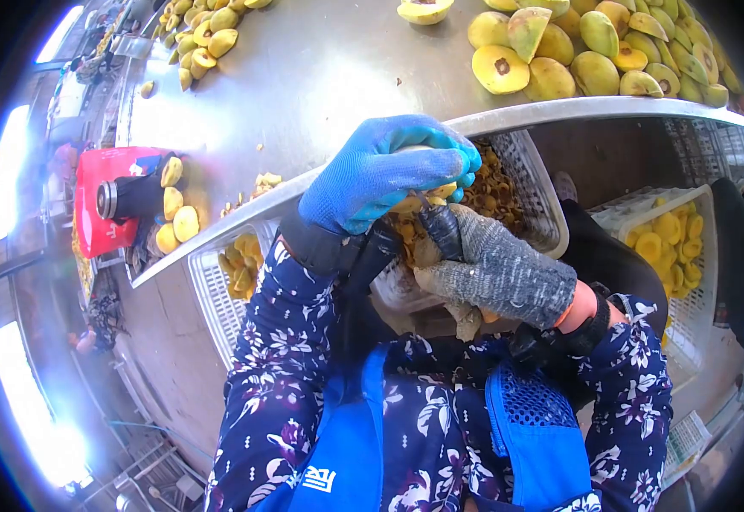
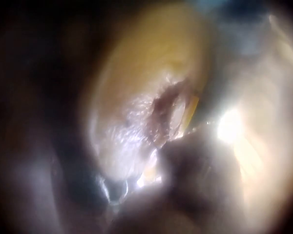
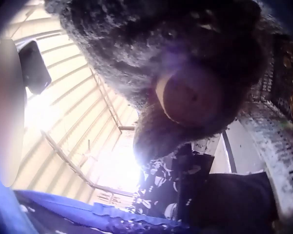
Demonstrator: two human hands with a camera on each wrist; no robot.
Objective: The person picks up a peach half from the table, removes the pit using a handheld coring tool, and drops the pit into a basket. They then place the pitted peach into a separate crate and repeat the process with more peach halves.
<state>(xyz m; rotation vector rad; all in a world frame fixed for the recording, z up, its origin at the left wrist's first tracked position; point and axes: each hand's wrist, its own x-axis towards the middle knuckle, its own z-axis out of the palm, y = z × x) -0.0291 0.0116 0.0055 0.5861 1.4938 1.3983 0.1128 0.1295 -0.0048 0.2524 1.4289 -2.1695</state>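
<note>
In the head view, my left hand [image 1: 380,175], in a blue glove, holds a halved yellow peach [image 1: 442,191] with fingers curled over it. The left wrist view shows the peach half's pale cut face close up, with a rough brown hollow in the middle. My right hand [image 1: 508,269], in a grey knit glove, grips a small hand tool whose round handle end [image 3: 193,97] shows in the right wrist view. Black wrapping covers a finger [image 1: 442,232] of that hand. The tool's tip meets the peach half and is mostly hidden.
A metal table [image 1: 321,85] curves ahead, with heaped peach halves [image 1: 594,72] at right and more at far left. Below its edge stand a crate [image 1: 547,200] of brown scraps and crates [image 1: 700,328] of yellow halves. A black thermos [image 1: 124,198] lies by a red bag [image 1: 90,183].
</note>
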